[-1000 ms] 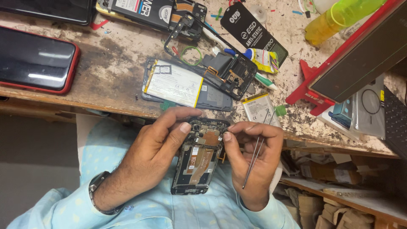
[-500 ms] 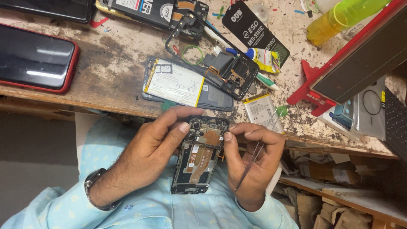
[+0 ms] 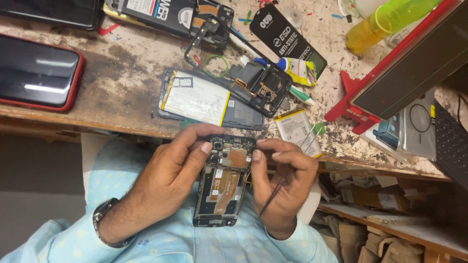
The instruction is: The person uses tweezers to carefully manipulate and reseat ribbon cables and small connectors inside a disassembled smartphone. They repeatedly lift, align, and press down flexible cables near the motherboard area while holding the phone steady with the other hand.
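Your left hand (image 3: 168, 178) grips the opened phone (image 3: 222, 182) above your lap; your right hand (image 3: 282, 182) pinches tweezers (image 3: 273, 195) beside it. Back cover off, internals exposed, reassembly remains; parts lie on the counter (image 3: 122, 83).

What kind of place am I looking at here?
Probably a phone repair bench: both hands hold an opened phone, another stripped phone with its battery lies on the worn workbench, and tweezers are in the right hand.

I see the right hand (image 3: 282, 187) swing the tweezers (image 3: 275, 192) lower, its thumb now pressing the phone (image 3: 222, 182) edge.
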